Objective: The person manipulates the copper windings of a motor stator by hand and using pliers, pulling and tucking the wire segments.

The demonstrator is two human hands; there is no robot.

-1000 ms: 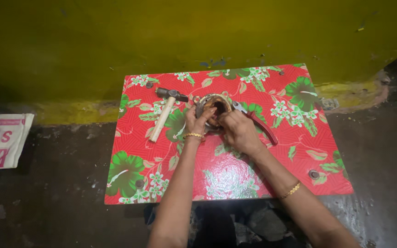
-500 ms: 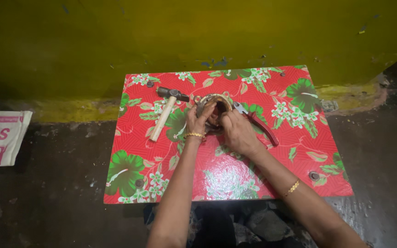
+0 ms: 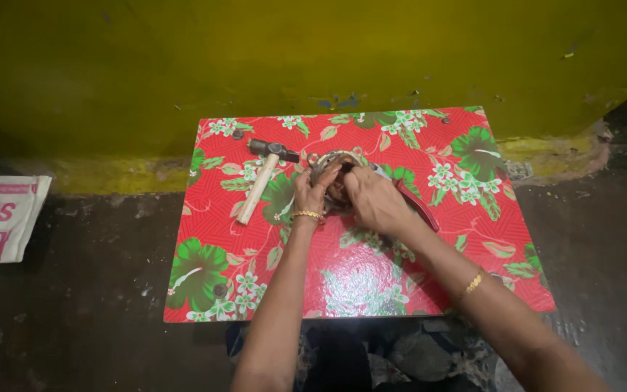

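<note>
Both my hands meet over a small round brownish object with a metal ring point(image 3: 337, 163) near the middle back of a low table covered in red cloth with green and white flowers point(image 3: 270, 276). My left hand point(image 3: 312, 190), with a gold bangle at the wrist, grips the object's left side. My right hand point(image 3: 374, 197) covers its right side, fingers curled on it. Most of the object is hidden under my fingers. A red-handled tool point(image 3: 419, 207) lies partly under my right hand.
A hammer point(image 3: 264, 178) with a wooden handle lies on the table left of my hands. A yellow wall point(image 3: 313, 58) stands behind the table. A white printed sack point(image 3: 1, 218) lies on the dark floor at far left.
My hands stay on the round object with only small finger shifts. The view has drifted slightly.
</note>
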